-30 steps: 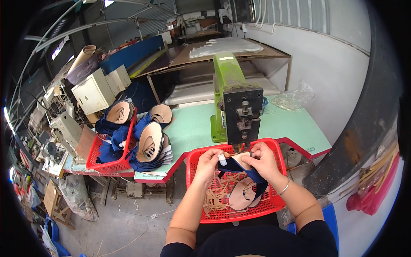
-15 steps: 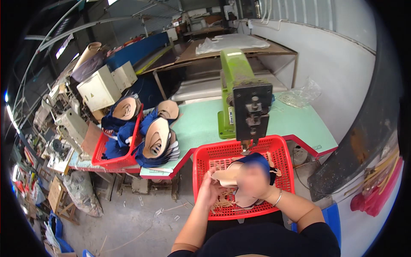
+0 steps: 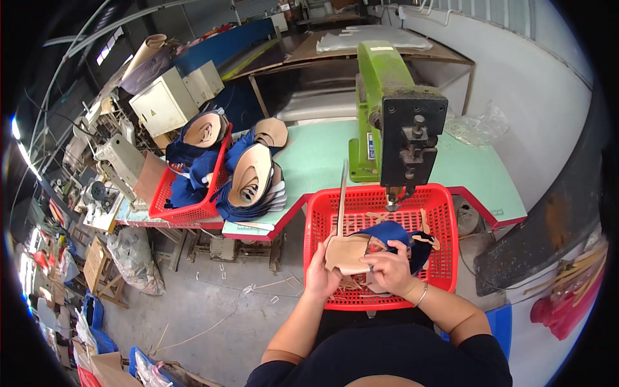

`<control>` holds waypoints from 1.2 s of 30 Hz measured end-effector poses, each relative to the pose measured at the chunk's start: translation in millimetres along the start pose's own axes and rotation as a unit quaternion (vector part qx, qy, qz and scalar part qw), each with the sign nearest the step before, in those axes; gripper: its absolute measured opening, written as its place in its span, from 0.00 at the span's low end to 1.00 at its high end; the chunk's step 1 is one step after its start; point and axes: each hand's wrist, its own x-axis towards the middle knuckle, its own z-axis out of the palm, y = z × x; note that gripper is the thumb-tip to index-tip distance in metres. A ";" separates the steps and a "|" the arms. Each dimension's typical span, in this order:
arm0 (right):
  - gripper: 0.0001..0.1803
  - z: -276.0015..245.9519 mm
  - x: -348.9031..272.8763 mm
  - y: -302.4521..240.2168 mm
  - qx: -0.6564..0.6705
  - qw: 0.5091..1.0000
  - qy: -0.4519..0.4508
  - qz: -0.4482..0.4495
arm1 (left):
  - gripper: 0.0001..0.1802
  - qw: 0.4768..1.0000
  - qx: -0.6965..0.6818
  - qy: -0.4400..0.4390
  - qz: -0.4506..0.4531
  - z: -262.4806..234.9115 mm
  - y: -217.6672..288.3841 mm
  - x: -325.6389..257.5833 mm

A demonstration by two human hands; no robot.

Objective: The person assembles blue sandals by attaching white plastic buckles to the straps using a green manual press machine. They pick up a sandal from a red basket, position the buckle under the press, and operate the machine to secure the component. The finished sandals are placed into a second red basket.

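Two hands: you are holding the work low over the red basket, nearer its near edge than its far edge.
Left hand: your fingers are closing around the left end of the tan panel, with little gap left; a narrow pale strip is rising beside them, and you cannot tell whether it is joined on.
Right hand: your bent fingers are pinching the panel's right end, close to the blue fabric.
Change: a second ago you were holding the piece up at the tip of the green machine; now it is lying lower, flatter and apart from that tip.
Meaning: the machine is leaving the panel free, so your handling is seemingly shifting to the fingers alone.
Basket: loose tan scraps are lying under the panel.
Table: blue-and-tan pieces are resting near its left front corner.
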 end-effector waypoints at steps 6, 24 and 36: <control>0.14 23.1 -3.0 9.3 0.526 0.738 0.041 0.420 | 0.50 0.729 0.645 -0.117 0.197 -10.2 4.7 -5.1; 0.14 18.4 -6.7 12.1 0.642 0.594 -0.090 0.477 | 0.24 0.642 0.555 0.213 0.484 5.1 200.7 82.9; 0.09 1.3 -73.8 27.4 0.553 0.545 -0.075 0.626 | 0.24 0.142 0.915 0.351 0.141 -32.0 257.4 116.9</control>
